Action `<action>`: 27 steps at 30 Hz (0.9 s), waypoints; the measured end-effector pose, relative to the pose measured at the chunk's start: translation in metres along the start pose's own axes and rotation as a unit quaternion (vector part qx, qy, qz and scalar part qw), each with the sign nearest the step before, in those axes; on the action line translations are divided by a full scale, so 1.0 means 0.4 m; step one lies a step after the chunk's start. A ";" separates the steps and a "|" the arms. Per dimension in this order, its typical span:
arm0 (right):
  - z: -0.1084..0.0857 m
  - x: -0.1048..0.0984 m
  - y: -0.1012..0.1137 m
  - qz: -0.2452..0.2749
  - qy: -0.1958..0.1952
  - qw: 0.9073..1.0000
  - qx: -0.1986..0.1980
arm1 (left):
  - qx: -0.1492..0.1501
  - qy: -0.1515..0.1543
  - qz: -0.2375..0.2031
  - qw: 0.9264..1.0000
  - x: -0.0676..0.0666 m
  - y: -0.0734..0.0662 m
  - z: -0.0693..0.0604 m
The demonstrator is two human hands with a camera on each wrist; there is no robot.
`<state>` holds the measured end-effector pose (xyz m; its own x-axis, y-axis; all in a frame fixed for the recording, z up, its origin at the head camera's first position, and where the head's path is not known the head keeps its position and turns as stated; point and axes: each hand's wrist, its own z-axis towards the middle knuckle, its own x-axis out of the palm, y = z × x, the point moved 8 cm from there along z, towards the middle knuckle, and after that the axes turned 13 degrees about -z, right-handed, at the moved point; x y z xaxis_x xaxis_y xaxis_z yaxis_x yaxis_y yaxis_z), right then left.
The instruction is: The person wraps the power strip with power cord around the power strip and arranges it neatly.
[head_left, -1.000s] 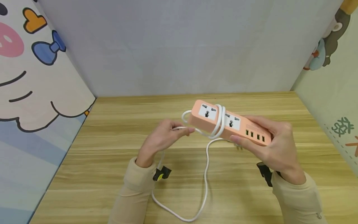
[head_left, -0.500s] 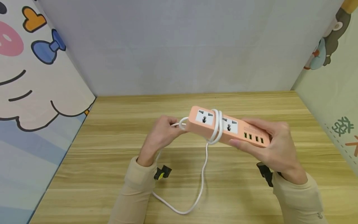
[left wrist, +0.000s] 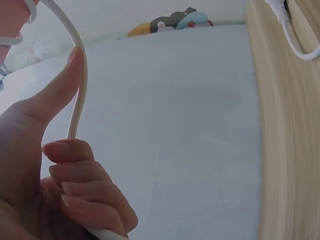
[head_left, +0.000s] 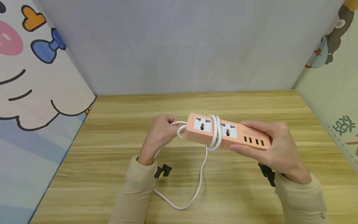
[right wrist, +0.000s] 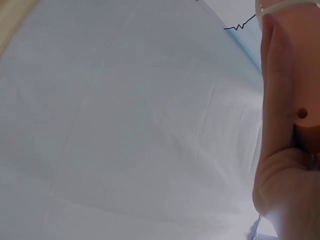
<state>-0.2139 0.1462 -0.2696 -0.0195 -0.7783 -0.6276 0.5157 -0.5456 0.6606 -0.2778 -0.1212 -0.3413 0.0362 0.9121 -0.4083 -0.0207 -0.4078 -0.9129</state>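
A peach power strip [head_left: 240,131] with white sockets and several USB ports is held above the wooden table in the head view. My right hand [head_left: 275,144] grips its right end, thumb along the near side. White cord [head_left: 200,180] is wrapped around the strip's middle, and a slack loop hangs below. Just left of the strip, my left hand [head_left: 160,132] holds the cord. In the left wrist view, curled fingers [left wrist: 90,185] close around the cord while the thumb lies along it. The right wrist view shows the strip's plain underside [right wrist: 306,65] partly behind my hand.
The wooden table [head_left: 112,174] lies beneath both hands. A white end piece of the cord [left wrist: 276,7] appears near the table in the left wrist view. A pale backdrop [head_left: 179,46] rises behind, with printed cartoon panels [head_left: 42,102] at the sides.
The power strip has come lower, slightly left and more level. My left hand has risen a little, and its cord now passes behind the strip's left end instead of along the near side.
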 end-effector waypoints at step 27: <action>-0.008 0.041 0.008 -0.020 0.047 0.996 -0.070 | 0.073 0.029 -0.044 0.996 0.010 -0.011 0.004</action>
<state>-0.2099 0.1326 -0.2792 0.0336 -0.7204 -0.6927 0.6313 -0.5220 0.5735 -0.2793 -0.1160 -0.3390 0.1024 0.9386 -0.3296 -0.1597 -0.3115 -0.9367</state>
